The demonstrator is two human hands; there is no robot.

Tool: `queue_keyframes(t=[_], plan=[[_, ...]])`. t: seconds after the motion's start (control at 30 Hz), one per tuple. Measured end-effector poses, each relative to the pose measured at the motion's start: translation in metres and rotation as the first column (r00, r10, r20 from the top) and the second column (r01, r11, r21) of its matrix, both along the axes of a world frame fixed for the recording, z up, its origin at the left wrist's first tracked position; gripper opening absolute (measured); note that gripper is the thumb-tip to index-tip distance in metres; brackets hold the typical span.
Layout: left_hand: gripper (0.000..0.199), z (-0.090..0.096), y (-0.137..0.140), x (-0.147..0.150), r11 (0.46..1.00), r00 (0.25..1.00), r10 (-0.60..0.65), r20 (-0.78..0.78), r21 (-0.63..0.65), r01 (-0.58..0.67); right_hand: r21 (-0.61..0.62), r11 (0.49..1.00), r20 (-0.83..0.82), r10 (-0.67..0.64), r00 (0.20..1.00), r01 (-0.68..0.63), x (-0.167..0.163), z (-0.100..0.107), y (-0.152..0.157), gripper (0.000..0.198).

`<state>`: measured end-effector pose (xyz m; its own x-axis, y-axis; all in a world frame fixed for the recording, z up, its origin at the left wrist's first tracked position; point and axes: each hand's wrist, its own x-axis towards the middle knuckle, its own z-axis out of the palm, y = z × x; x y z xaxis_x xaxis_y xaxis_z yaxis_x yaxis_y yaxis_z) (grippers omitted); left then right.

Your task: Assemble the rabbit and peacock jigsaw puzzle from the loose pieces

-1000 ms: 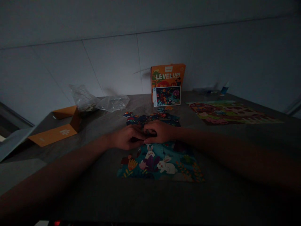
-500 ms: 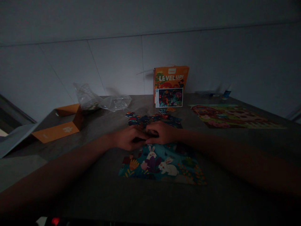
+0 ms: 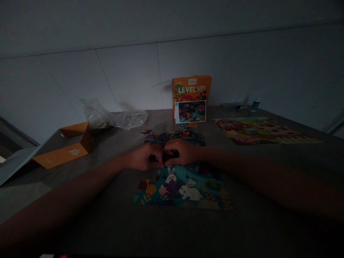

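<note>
A partly joined jigsaw puzzle with white rabbits and flowers lies on the grey table in front of me. Over its far edge, my left hand and my right hand meet, fingers bent and fingertips together. A small dark gap shows inside the curl of each hand. Whatever lies between the fingertips is hidden and too dim to make out. Just beyond my hands, loose puzzle pieces are spread in a dark cluster.
An orange box stands at the back with a picture card leaning on it. To the right lies a farm-scene puzzle, with a small bottle behind. Left are clear plastic bags and an open orange box part.
The view has shifted slightly. My hands stay together at the puzzle's far edge, with the left fingers bent a little more. The puzzle looks the same.
</note>
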<state>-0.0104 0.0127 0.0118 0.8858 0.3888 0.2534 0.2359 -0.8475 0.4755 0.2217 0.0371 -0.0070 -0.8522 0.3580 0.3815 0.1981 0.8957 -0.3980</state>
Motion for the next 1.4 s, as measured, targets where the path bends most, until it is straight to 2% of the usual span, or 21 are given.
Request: queue_keyframes(t=[0.13, 0.23, 0.4, 0.73, 1.03, 1.27, 1.4], plan=[[0.023, 0.009, -0.001, 0.001, 0.994, 0.994, -0.107, -0.029, 0.035, 0.108, 0.023, 0.995, -0.027, 0.101, 0.995, -0.100, 0.001, 0.000, 0.000, 0.034], [0.026, 0.016, -0.003, 0.003, 0.986, 0.987, -0.146, -0.073, 0.066, 0.151, 0.032, 0.992, -0.031, 0.122, 0.992, -0.121, 0.001, 0.000, 0.000, 0.036], [0.034, 0.013, -0.004, 0.003, 0.991, 0.992, -0.116, -0.055, 0.056, 0.119, 0.022, 0.996, 0.008, 0.085, 0.996, -0.086, 0.000, 0.000, 0.000, 0.029], [0.033, 0.002, -0.002, 0.004, 0.992, 0.999, -0.048, 0.000, 0.120, 0.048, -0.040, 0.999, 0.005, 0.006, 1.000, -0.005, 0.000, -0.006, 0.007, 0.016], [0.035, -0.001, 0.000, 0.004, 0.978, 0.995, 0.091, -0.037, 0.192, -0.082, 0.031, 0.999, 0.005, -0.043, 0.999, 0.043, -0.001, -0.007, 0.006, 0.006], [0.032, -0.003, 0.001, 0.004, 0.938, 0.993, 0.087, -0.079, 0.343, -0.055, 0.069, 0.995, 0.035, -0.068, 0.997, 0.066, -0.001, -0.006, 0.005, 0.007], [0.029, -0.003, 0.000, 0.003, 0.934, 0.992, 0.087, -0.088, 0.355, -0.050, 0.066, 0.995, 0.051, -0.079, 0.996, 0.076, -0.001, -0.005, 0.004, 0.009]])
